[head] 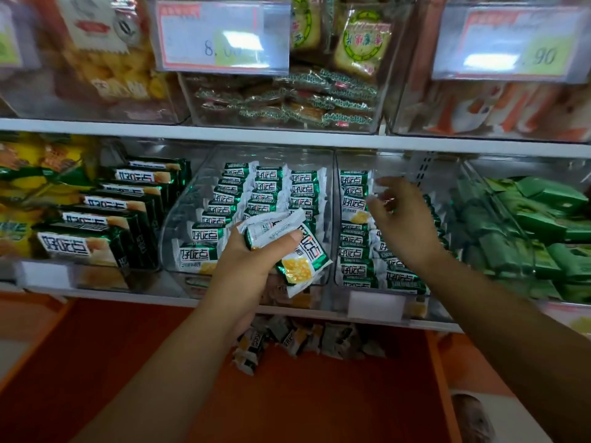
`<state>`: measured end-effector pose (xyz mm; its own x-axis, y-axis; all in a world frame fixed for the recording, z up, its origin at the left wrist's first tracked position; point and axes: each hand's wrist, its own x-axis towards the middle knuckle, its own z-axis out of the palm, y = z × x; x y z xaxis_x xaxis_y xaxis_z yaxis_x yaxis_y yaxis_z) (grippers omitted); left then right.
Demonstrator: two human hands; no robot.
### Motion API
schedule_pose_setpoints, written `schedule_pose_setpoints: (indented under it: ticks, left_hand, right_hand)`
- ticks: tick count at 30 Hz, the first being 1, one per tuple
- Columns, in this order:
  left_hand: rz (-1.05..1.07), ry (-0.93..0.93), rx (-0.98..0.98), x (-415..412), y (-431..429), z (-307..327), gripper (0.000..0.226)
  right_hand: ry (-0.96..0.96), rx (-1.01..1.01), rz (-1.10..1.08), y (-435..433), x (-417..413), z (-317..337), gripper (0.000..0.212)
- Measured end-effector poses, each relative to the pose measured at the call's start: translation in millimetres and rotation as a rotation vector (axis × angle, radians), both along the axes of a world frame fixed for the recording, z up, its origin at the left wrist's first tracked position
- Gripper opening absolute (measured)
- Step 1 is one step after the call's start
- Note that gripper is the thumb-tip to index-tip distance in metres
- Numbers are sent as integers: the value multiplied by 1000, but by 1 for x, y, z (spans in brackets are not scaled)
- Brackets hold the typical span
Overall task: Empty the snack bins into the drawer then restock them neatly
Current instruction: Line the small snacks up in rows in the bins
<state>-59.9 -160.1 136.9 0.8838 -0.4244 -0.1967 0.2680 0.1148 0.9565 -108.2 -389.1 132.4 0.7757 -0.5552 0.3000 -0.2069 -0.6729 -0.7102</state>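
Below both forearms lies the open orange drawer, with a loose heap of green-and-white snack packets at its back, under the left wrist. Behind the left hand stands a clear plastic bin with tidy packet rows, and behind the right hand a second clear bin likewise stocked. The left hand grips a small bunch of green-and-white packets, while the right hovers blurred, fingers spread, holding nothing.
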Motion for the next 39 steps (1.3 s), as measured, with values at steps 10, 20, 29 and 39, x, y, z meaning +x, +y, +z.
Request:
schedule_pose_setpoints:
  ticks: [10,20,29,39]
  left_hand:
    - [-50,-54,-14,-23,1,5,62]
    - [-14,90,-35,9,5,-4,80]
    - [-43,124,-62,13,3,-14,69]
    - [-157,-33,37,-5,11,2,72]
  right_hand:
    - [75,755,338,93,-65,23,23]
    - [89,185,-38,-32,-4,-10,22]
    - [240,-23,50,-36,42,-41,36]
    - [47,102,43,16,-14,8,33]
